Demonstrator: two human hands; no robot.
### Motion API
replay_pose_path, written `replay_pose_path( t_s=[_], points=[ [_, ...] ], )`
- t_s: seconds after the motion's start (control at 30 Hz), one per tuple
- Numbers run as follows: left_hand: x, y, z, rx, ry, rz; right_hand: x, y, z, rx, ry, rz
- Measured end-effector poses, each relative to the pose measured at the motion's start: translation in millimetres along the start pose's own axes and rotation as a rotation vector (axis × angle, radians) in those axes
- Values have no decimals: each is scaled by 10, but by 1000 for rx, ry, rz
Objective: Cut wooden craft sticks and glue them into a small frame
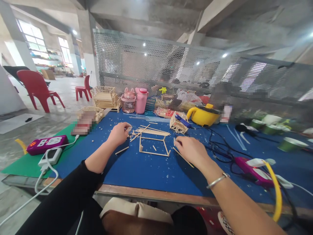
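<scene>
The right hand rests on the blue worktop with its fingers curled down on a thin stick that slants away toward the near edge. The little stick frame lies flat just left of those fingers, between both hands. Farther off, the left hand is curled loosely beside the pile of sticks; I cannot tell if it holds one.

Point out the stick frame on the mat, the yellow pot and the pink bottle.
stick frame (154,152), head view, on its near bottom rail.
yellow pot (203,118), head view, on its side wall.
pink bottle (141,101), head view, on the middle of its body.
</scene>
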State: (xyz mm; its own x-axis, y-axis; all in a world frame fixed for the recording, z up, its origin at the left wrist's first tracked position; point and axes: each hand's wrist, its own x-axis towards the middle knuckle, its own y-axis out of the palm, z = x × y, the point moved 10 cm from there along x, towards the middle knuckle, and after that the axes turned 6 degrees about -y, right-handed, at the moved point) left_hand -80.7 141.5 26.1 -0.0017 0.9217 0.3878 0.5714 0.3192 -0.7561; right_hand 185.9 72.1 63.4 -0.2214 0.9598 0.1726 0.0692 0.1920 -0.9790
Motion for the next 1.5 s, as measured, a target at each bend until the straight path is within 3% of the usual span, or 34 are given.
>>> replay_pose_path(
  t_s=[0.1,0.17,0.33,0.43,0.5,0.57,0.6,0.67,0.73,0.8,0.9,1.03,1.23,1.3,1.4,1.5],
  points=[
    [-29,24,-50,-1,20,12,276,69,421,112,-180,74],
    [-47,46,-83,-1,39,22,461,208,609,135,-209,152],
    [-39,45,-114,-4,69,17,755,474,813,247,-223,262],
    [-53,-110,-174,-34,77,-50,779,416,692,398,-228,215],
    [-149,-345,-289,-94,91,-197,735,290,493,536,-223,127],
    [-357,-546,-516,-156,149,-346,641,160,216,683,-192,18],
    [-478,-553,-690,-163,208,-358,580,114,69,753,-167,-34],
    [-705,-271,-1128,-132,373,-155,450,83,-190,879,-115,-120],
    [-881,232,-1390,-12,382,154,338,114,-356,982,-81,-185],
    [-936,604,-1413,159,250,301,266,175,-426,1055,-69,-228],
    [-899,862,-1430,324,192,384,228,268,-410,1159,-84,-240],
    [-836,835,-1430,385,215,403,205,309,-296,1253,-142,-180],
    [-865,704,-1281,382,188,330,96,231,-36,1265,-272,-89],
    [-866,615,-1262,229,165,253,67,208,62,1250,-314,-69],
    [-873,456,-1217,-169,89,139,38,157,192,1155,-402,-77],
    [-898,485,-1199,-515,34,178,30,146,276,1077,-458,-83]
  ],
)
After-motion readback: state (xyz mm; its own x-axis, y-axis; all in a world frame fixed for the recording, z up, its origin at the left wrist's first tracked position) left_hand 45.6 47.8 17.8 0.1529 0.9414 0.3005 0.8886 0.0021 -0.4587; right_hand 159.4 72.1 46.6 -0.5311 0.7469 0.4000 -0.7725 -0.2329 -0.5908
